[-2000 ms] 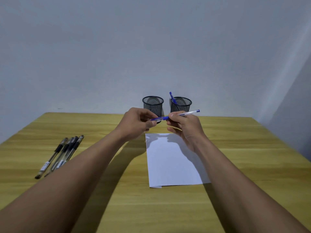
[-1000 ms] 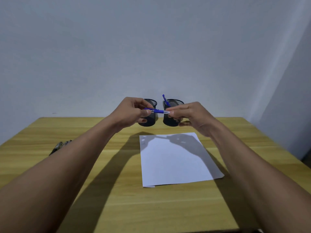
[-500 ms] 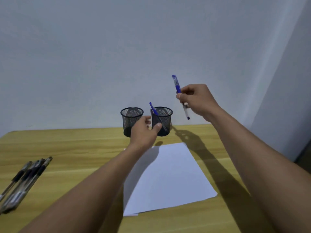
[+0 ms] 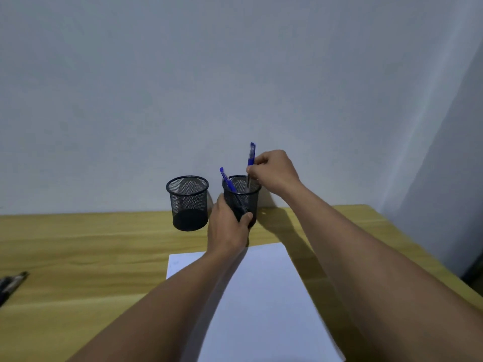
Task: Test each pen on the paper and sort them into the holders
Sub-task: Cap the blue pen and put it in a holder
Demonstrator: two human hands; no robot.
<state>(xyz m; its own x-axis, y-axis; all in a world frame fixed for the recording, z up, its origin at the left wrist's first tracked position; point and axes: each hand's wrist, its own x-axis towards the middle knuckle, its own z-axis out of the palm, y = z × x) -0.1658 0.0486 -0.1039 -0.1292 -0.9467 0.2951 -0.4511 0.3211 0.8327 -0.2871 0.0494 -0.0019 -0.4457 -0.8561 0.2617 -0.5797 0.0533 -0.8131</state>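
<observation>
Two black mesh holders stand at the table's far edge by the wall. The left holder [image 4: 187,203] shows nothing inside. My left hand [image 4: 227,228] grips the base of the right holder [image 4: 247,198], which has one blue pen [image 4: 226,180] leaning in it. My right hand [image 4: 274,172] pinches a second blue-capped pen [image 4: 251,159] upright, its lower end dipping inside the right holder's rim. A white sheet of paper [image 4: 266,304] lies on the table in front of the holders, partly covered by my left forearm.
A few black pens [image 4: 11,283] lie at the table's left edge, mostly cut off by the frame. The wooden table [image 4: 86,257] runs to a plain wall behind the holders. The table's right edge falls off near a corner of the wall.
My right hand has brought the pen down from above into the right holder's mouth. My left hand has closed around that holder's base. The view has tilted up.
</observation>
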